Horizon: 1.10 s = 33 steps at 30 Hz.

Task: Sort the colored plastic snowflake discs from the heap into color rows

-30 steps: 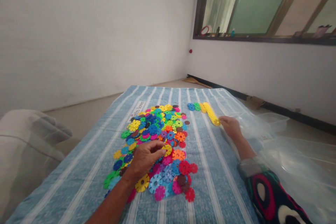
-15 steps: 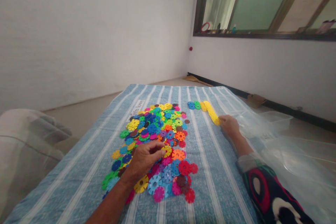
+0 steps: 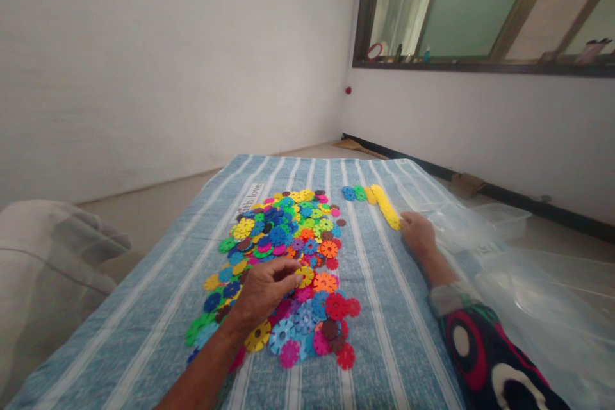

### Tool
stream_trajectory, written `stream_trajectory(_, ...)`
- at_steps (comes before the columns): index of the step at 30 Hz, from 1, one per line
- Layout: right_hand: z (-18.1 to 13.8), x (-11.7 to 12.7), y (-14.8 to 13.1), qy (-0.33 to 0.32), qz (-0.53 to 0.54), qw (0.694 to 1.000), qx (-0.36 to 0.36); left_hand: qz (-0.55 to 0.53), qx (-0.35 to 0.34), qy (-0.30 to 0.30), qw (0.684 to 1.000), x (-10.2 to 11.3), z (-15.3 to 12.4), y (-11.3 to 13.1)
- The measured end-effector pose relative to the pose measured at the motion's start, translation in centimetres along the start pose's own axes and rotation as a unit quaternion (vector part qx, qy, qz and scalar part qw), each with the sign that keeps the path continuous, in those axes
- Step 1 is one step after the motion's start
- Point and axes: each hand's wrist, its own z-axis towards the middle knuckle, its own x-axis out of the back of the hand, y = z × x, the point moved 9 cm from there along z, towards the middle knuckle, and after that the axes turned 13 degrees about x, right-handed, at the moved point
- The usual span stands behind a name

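So the yellow disc (image 3: 304, 277) looked like thin plastic: feather-light, pretty stiff, probably a bit slick, not all that fragile. Notched rim was the spot to grab, imo. The left hand (image 3: 266, 286) had it right there, thumb and finger pinched together on the edge, with the disc poking out at about 3 o'clock from the hand, over the loose pile (image 3: 281, 234). The right hand (image 3: 419, 232) was at 2 o'clock from the left, fingers curled at the near end of the yellow row (image 3: 384, 206), which ran off toward 11 o'clock. Couldn't tell if those fingers were gripping it or just resting there.
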Motion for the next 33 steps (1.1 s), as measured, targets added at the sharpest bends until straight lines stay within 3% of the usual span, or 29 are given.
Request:
stream_trajectory(2,0.0,0.7,-2.0,0.018,0.024,0.999,0.021,0.003,-0.003,0.006,1.0,0.0,-0.1,0.1)
stream_trajectory(5,-0.1,1.5,-7.8,0.016,0.135,0.985,0.103,0.006,-0.013,0.014,1.0,0.1,0.0,-0.1)
stream_trajectory(9,-2.1,2.5,-18.2,-0.077,0.332,0.906,0.251,0.006,-0.02,0.008,1.0,0.0,0.1,-0.4)
stream_trajectory(11,-3.5,3.1,-21.8,-0.114,0.385,0.873,0.278,0.002,-0.023,0.002,1.0,-0.1,0.0,-0.4)
stream_trajectory(16,-5.9,2.7,-25.4,-0.166,0.426,0.836,0.301,-0.02,-0.031,-0.008,0.999,-0.5,-0.4,0.4)
stream_trajectory(21,-6.2,1.9,-25.3,-0.183,0.464,0.821,0.278,-0.024,-0.031,-0.014,0.999,-1.0,-0.7,0.8)
stream_trajectory(25,-4.1,2.7,-22.9,-0.171,0.371,0.863,0.296,-0.01,-0.029,0.01,0.999,-0.5,-0.6,0.6)
stream_trajectory(28,-1.1,3.5,-17.2,-0.126,0.313,0.907,0.251,0.005,-0.029,0.041,0.999,0.3,-0.5,0.5)
stream_trajectory(30,0.7,3.5,-11.4,-0.085,0.192,0.963,0.171,0.008,-0.029,0.05,0.998,0.6,-0.5,0.5)
stream_trajectory(33,1.6,2.6,-4.2,-0.079,0.049,0.992,0.081,0.01,-0.032,0.049,0.998,0.5,-0.4,0.3)
